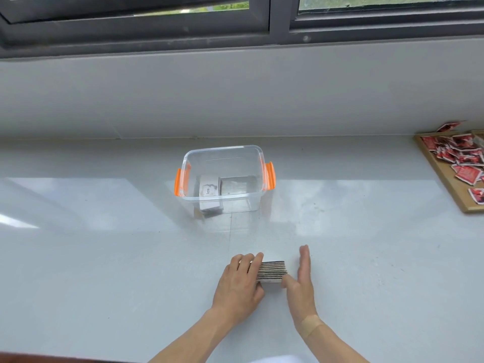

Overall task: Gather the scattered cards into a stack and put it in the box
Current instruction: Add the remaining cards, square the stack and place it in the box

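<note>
A stack of cards point(272, 270) stands on edge on the white counter, its striped edges facing up. My left hand point(241, 281) presses its fingers against the stack's left face. My right hand point(301, 276) is held flat and upright, fingers apart from the stack's right side, with the thumb touching the near right corner. Farther back stands a clear plastic box point(224, 150) with orange handles. Inside it lie a white card stack point(208, 189) reading "love" and a darker stack point(237, 185) beside it.
A wooden tray point(442, 176) with several red packets sits at the right edge of the counter. A grey wall and a dark window frame point(277, 24) rise behind the box. A tan plaster is on my right wrist point(310, 324).
</note>
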Tool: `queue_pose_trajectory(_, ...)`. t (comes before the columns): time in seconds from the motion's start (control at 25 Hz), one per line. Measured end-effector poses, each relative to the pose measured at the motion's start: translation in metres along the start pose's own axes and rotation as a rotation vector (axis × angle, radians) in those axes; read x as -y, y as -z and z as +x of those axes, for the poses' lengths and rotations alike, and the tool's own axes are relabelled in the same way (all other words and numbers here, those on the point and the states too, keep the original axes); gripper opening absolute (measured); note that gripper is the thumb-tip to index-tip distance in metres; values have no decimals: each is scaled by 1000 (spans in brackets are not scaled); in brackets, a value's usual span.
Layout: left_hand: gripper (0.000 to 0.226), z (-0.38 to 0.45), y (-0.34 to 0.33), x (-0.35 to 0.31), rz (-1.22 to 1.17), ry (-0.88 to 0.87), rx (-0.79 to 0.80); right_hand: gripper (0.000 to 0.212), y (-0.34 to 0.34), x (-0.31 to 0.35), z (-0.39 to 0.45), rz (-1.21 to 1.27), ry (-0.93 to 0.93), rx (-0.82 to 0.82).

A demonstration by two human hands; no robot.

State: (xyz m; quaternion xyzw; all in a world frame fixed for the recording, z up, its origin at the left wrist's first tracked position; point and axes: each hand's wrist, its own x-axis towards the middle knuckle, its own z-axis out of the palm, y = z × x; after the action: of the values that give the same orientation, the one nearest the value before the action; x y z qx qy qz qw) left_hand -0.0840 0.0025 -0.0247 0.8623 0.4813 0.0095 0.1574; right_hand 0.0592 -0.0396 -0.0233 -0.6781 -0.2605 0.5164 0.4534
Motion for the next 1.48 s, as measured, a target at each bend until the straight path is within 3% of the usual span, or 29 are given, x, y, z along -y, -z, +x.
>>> queue_pose_trajectory(0.16,67,-2,-1,2,-16,-6,-8,101,-8,-4,-9,17,-22,193)
queue_pose_trajectory(0.44,66,-1,-6,7,-23,-17,18,109,8,-5,1,-68,-23,372)
queue_pose_trajectory(0.56,64,-1,-5,7,-1,-18,41,103,14,-5,5,-443,137,389)
queue_pose_trajectory(0.68,61,-1,-7,11,13,-48,60,71,12,1,15,-1018,511,232)
queue_pose_trajectory(0.76,58,-2,-8,17,-15,-61,75,52,9,8,20,-1153,531,259)
queue_pose_trajectory(0.88,48,-2,-7,26,-59,-27,66,37,9,10,28,-1240,564,329)
queue_pose_trajectory(1.04,37,-1,-2,29,-172,104,8,32,9,13,30,-1253,641,335)
queue_pose_trajectory(1.16,37,-2,-4,28,-205,108,-40,27,10,9,26,-1224,717,280)
queue_pose_trajectory(1.28,37,-2,-8,24,-143,89,13,28,10,2,24,-1270,676,303)
queue_pose_trajectory(1.48,39,0,-9,27,-128,91,-27,28,10,3,23,-1275,684,254)
